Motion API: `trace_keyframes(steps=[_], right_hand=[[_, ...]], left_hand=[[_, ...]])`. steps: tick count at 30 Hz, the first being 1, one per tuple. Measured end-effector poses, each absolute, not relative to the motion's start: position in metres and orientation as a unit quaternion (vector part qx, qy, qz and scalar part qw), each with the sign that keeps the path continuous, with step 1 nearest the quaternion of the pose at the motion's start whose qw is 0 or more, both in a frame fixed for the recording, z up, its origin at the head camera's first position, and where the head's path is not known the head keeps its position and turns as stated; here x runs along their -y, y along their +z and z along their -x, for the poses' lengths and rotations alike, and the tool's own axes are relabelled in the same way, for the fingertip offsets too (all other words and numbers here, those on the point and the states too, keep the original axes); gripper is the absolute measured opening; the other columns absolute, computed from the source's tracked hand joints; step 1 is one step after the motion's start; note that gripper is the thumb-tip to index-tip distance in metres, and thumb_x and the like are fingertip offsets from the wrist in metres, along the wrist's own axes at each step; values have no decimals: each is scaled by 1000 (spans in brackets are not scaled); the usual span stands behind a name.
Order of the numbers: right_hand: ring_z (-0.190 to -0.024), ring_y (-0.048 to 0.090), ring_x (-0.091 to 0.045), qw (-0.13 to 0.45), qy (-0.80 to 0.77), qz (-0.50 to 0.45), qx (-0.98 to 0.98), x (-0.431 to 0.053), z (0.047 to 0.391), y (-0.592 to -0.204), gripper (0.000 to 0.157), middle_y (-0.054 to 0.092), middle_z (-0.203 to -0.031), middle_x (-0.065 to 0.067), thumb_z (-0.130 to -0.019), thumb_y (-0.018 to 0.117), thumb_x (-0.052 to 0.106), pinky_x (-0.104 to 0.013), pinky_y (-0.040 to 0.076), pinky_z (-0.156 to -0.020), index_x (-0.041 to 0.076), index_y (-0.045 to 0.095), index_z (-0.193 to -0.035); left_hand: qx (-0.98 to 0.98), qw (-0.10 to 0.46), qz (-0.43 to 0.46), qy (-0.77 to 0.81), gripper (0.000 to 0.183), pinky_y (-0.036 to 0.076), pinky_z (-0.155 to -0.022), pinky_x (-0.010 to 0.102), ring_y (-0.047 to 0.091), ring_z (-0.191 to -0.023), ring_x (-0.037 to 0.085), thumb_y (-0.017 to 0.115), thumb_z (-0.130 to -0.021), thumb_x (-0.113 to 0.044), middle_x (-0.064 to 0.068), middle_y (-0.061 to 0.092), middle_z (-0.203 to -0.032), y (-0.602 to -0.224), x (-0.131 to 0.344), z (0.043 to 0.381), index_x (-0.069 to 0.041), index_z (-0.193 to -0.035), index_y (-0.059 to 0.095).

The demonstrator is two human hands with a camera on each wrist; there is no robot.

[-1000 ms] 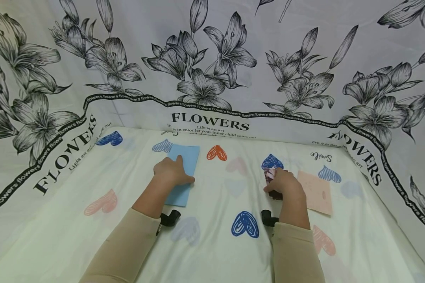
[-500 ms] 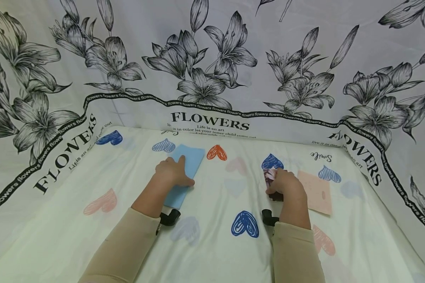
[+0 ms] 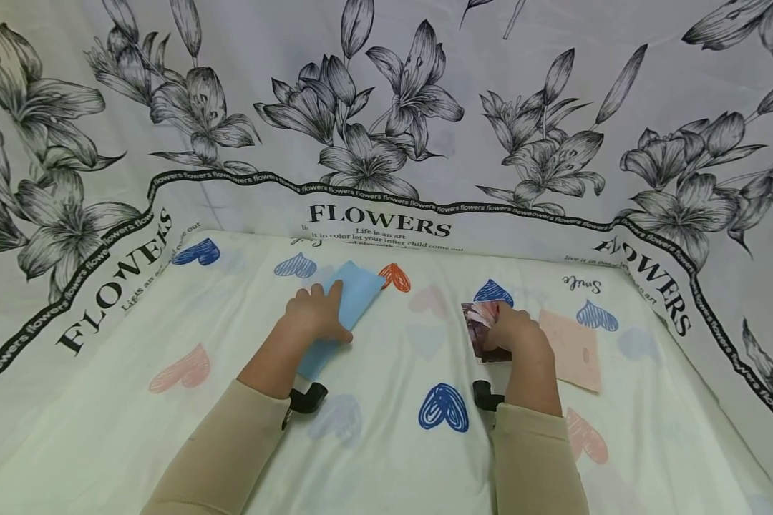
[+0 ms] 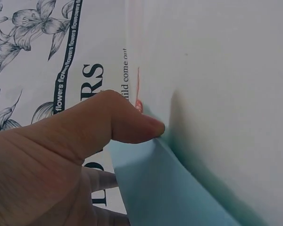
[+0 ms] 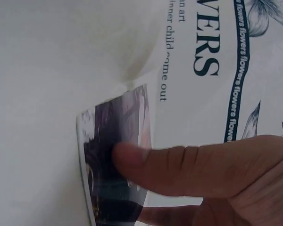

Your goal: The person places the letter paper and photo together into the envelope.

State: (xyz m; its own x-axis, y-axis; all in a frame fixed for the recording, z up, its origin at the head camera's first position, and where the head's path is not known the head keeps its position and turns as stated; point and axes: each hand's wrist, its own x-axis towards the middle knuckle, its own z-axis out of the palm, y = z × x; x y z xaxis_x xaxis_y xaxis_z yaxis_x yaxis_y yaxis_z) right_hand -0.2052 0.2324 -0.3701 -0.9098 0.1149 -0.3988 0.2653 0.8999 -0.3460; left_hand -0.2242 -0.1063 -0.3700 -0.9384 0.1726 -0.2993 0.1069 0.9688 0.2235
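My left hand [image 3: 312, 315] holds a light blue sheet of paper [image 3: 361, 287] across its width, the paper lying slantwise. In the left wrist view the thumb [image 4: 139, 128] is at one long edge of the blue paper [image 4: 165, 193], and other fingers show beyond its opposite edge. My right hand [image 3: 520, 332] pinches a glossy photo card [image 3: 479, 322] with a pink-and-dark picture. The right wrist view has the thumb [image 5: 132, 160] flat on the face of the photo card [image 5: 115, 117], which is tilted; the fingers behind are mostly hidden.
A pale pink paper [image 3: 576, 354] lies just right of my right hand, partly covered by it. A white cloth with printed hearts [image 3: 444, 408] covers the surface. Behind it rises a white flower-printed curtain [image 3: 386, 214]. A black wrist camera mount [image 3: 308, 398] sits below my left hand.
The blue paper has turned clockwise, its far end swinging right over the red heart. The photo card has shifted slightly left with my right hand, showing more of its picture. The pink paper stays put.
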Motion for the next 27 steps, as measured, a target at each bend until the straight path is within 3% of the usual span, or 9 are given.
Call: trace_keyframes(steps=[6, 13, 21, 23, 27], right_hand=[[-129, 35, -61, 176, -189, -95, -961, -234, 206, -369, 86, 34, -144, -44, -82, 77, 10, -68, 41, -100, -8, 32, -153], [-124, 42, -53, 145, -216, -108, -959, -235, 206, -367, 73, 29, -143, -45, -91, 55, 4, -65, 43, -100, -9, 25, -155], [-133, 43, -52, 125, -263, -105, -951, -239, 208, -365, 82, 33, -149, -42, -91, 54, 4, -63, 38, -108, -7, 9, -159], [-129, 45, -51, 127, -276, -108, -947, -240, 208, -364, 80, 35, -148, -42, -92, 54, 5, -62, 39, -107, -9, 10, -157], [-117, 51, -46, 121, -298, -109, -941, -244, 206, -361, 67, 45, -136, -40, -90, 56, 5, -59, 42, -103, -16, 26, -146]], left_hand=[[-980, 157, -78, 90, 110, 42, -101, 63, 42, -128, 54, 84, -81, -44, 36, 38, -148, -373, 107, 225, -3, -162, 22], [-980, 163, -76, 90, 110, 40, -103, 63, 41, -129, 53, 83, -81, -43, 36, 38, -147, -372, 107, 224, -3, -162, 22], [-979, 161, -78, 92, 109, 39, -104, 63, 41, -129, 53, 82, -81, -43, 35, 37, -149, -371, 106, 223, -3, -162, 21], [-980, 160, -80, 92, 109, 39, -104, 63, 40, -129, 53, 82, -81, -43, 35, 37, -149, -371, 106, 223, -2, -162, 21], [-980, 159, -81, 93, 109, 39, -104, 63, 40, -129, 53, 82, -81, -43, 35, 37, -149, -372, 106, 224, -2, -162, 20]])
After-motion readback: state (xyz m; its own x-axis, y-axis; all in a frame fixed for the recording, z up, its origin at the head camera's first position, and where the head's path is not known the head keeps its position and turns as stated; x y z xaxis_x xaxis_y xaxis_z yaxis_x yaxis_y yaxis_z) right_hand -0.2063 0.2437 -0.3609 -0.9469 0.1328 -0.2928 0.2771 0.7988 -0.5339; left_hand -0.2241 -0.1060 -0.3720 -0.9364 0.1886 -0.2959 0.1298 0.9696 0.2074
